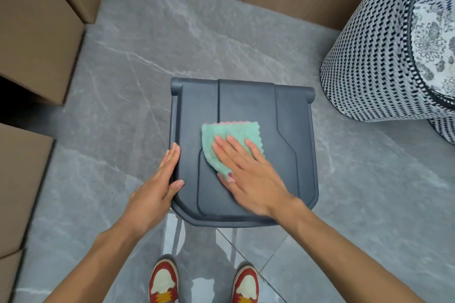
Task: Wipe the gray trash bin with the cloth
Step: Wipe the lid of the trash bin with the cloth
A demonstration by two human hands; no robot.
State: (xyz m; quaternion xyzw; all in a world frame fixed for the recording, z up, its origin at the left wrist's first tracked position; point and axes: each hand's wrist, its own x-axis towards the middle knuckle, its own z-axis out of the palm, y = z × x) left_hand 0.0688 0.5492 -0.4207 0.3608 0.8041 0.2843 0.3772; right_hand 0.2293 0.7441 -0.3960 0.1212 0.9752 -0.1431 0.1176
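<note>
The gray trash bin (pixel 290 115) stands on the floor in front of me, seen from above with its lid closed. A folded green cloth (pixel 222 134) with a pink edge lies on the middle of the lid. My right hand (pixel 248 174) lies flat on the cloth, fingers spread, pressing it onto the lid. My left hand (pixel 157 187) grips the bin's left edge, thumb on top of the lid and fingers along the side.
Cardboard boxes (pixel 37 32) stand to the left, and a brown panel runs along the back. A black-and-white patterned upholstered seat (pixel 384 51) sits at the right. My red and cream shoes (pixel 163 283) stand on the gray marble floor just below the bin.
</note>
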